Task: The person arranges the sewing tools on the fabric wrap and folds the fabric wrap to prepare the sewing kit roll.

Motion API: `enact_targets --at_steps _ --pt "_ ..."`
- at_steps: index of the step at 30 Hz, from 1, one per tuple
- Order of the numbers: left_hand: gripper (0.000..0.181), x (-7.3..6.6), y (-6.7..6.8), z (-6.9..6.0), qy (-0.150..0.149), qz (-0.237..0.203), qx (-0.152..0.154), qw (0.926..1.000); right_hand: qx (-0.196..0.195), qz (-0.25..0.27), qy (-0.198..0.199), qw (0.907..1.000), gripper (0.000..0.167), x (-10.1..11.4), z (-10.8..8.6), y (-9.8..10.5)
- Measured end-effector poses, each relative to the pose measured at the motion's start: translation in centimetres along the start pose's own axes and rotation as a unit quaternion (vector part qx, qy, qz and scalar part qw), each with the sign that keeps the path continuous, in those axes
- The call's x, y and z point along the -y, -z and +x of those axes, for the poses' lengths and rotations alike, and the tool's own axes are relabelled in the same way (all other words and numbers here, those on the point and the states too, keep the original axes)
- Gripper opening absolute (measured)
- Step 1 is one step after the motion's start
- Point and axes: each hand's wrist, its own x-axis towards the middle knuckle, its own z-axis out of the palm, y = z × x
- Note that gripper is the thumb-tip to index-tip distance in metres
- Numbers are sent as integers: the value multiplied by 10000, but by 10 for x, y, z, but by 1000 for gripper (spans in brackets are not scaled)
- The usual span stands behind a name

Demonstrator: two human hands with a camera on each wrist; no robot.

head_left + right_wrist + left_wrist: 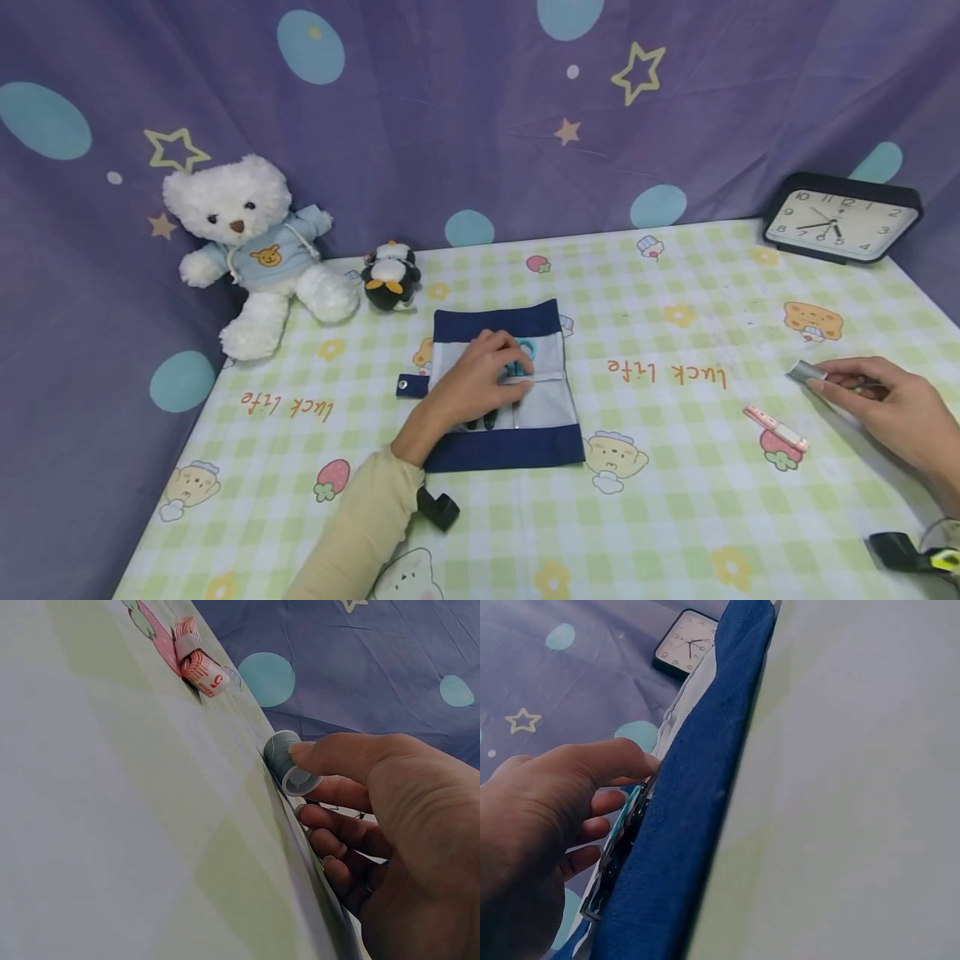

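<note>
A navy and grey fabric pouch [551, 450] lies unfolded at the middle of the table. Over it reaches my left hand [480, 375], its thumb touching the pouch near the inner pocket edge, the fingers loosely bent. Teal-handled scissors [527, 346] show beside those fingers, and dark tool ends [490, 419] appear below the hand. At the right, my right hand [892, 400] pinches a spool of grey thread [281, 754] between thumb and finger, low over the table. A folded tape measure [776, 427], white with red markings, lies left of that hand.
A white teddy bear [262, 250] in a blue hoodie sits at the back left, beside a small plush penguin [390, 275]. A black-framed clock [842, 218] stands at the back right. The checked tablecloth [667, 517] meets a purple curtain [480, 125] behind.
</note>
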Motion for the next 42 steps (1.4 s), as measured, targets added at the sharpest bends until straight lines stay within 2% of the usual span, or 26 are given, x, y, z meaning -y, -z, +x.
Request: enact_targets --at_steps 19,29,37,42 --pt "8 2 -5 1 22 103 -40 9999 -134 181 36 9997 35 9 -2 1" --pt "6 2 -5 2 -56 96 -92 9999 -254 532 222 9980 32 13 -2 -2" --pt "6 4 -6 2 -25 27 -88 10000 -184 1066 486 9929 20 23 -1 -2" --pt "6 3 -6 3 -43 -9 -115 9999 -121 1290 594 9898 25 35 2 -4"
